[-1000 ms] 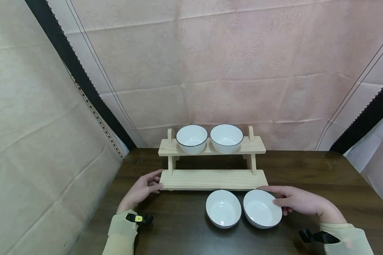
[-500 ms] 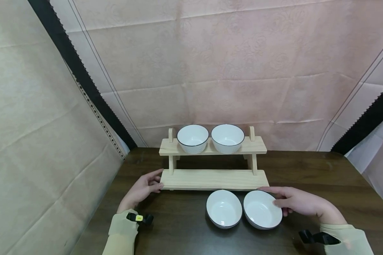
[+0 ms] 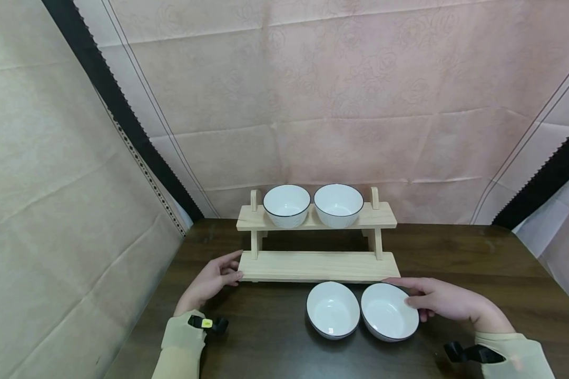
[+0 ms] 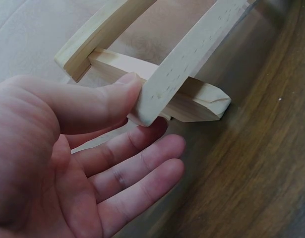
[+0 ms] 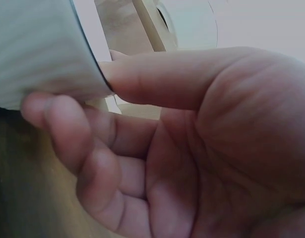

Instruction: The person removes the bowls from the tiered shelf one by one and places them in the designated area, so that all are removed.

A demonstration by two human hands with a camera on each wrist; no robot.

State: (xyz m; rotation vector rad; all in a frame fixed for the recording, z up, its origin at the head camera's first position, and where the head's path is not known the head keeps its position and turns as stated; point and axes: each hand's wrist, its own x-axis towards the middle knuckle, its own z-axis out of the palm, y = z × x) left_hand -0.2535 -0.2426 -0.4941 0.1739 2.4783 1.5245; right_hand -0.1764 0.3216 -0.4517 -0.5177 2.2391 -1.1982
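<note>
A two-tier wooden display shelf (image 3: 317, 266) stands on the dark table. My left hand (image 3: 209, 284) pinches the left end of its lower board (image 4: 177, 69), thumb on one face and index finger on the other; the remaining fingers stay loosely bent. At the right, my right hand (image 3: 448, 299) holds the right front bowl (image 3: 390, 311), a white one with a dark rim. Its thumb lies over the rim and bent fingers rest against the outer wall (image 5: 38, 54), while the index finger reaches to the shelf's front right corner. A matching bowl (image 3: 332, 310) sits close to its left.
Two more white bowls, one left (image 3: 286, 206) and one right (image 3: 338, 206), stand side by side on the shelf's upper board. Pale patterned cloth (image 3: 341, 105) hangs behind the table (image 3: 261, 337) and along its sides.
Almost nothing differs: the whole scene has shifted a few pixels rightward in the head view, and both hands keep the same holds.
</note>
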